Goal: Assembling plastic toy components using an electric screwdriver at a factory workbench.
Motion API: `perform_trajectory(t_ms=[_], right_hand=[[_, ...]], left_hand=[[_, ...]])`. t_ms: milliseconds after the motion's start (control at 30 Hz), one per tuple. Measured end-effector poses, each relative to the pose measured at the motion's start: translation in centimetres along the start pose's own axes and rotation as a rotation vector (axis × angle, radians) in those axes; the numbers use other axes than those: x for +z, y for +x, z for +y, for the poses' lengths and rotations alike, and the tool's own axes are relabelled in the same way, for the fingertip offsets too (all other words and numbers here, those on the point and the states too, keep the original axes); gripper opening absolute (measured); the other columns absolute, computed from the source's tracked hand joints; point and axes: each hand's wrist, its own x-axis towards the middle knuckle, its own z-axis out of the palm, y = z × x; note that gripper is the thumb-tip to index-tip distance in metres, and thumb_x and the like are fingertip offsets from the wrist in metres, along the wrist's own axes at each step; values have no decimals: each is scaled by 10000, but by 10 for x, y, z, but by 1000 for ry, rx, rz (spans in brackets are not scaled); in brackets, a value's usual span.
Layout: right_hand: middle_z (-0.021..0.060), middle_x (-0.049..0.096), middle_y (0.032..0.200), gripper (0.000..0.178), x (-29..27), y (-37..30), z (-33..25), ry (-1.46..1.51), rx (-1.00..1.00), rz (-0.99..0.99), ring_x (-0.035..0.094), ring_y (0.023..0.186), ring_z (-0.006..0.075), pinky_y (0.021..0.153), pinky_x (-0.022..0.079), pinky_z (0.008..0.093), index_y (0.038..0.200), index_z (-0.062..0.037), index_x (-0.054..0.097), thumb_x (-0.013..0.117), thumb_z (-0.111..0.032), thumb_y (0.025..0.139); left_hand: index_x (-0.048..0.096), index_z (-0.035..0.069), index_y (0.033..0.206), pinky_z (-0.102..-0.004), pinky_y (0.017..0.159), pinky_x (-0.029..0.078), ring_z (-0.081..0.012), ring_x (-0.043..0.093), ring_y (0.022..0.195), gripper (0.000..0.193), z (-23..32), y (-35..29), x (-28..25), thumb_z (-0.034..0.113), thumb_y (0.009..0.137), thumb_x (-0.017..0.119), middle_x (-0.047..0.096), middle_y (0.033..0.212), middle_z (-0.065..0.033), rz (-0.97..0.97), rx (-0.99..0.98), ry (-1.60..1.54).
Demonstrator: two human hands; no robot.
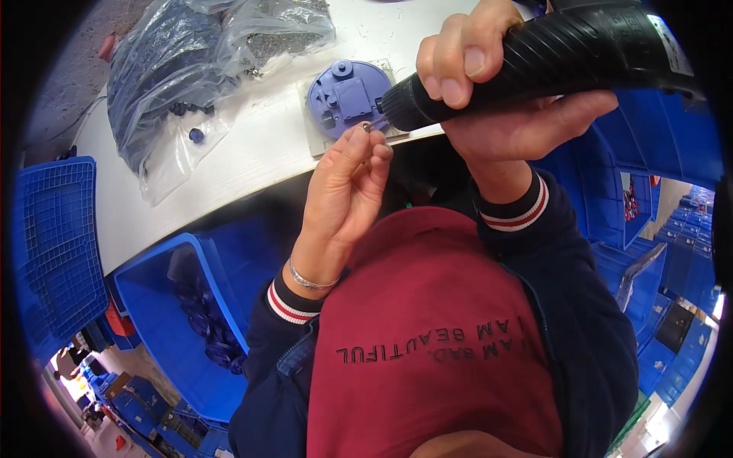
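Observation:
My right hand (519, 130) is wrapped round a black electric screwdriver (565, 57), held tilted with its bit pointing left and down. At the bit's tip my left hand (342, 191) pinches a small metal screw (366, 127) between thumb and forefinger; the fingertips partly hide it. Just beyond the fingers lies a round purple plastic housing (353, 99) with raised posts and a rectangular block. It rests on a pale square plate (318, 142) near the edge of the white table. The screwdriver's nose covers the housing's right side.
On the white table (252, 153), clear plastic bags (164, 76) hold dark small parts and a heap of screws (282, 42). A blue bin (202, 252) with dark parts stands below the table edge at left. Blue crates (649, 137) stack up at right.

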Motion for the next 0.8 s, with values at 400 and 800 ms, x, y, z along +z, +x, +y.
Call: perform_trajectory(t_ms=[400, 800], right_hand=[[93, 505, 707, 815, -75, 64, 34, 208, -232, -611, 527, 533, 178, 538, 467, 297, 1453, -110, 142, 336, -680, 904], [84, 517, 701, 760, -89, 48, 60, -631, 0, -173, 528, 543, 149, 517, 441, 247, 1394, -7, 253, 416, -587, 930]], left_hand=[[600, 48, 1131, -435, 964, 429, -329, 523, 1138, 403, 23, 26, -12, 167, 773, 740, 565, 1200, -138, 93, 1147, 2119], [589, 104, 1224, -452, 1038, 358, -361, 417, 1264, 539, 17, 41, -37, 240, 733, 764, 485, 1341, -135, 97, 1039, 2251]])
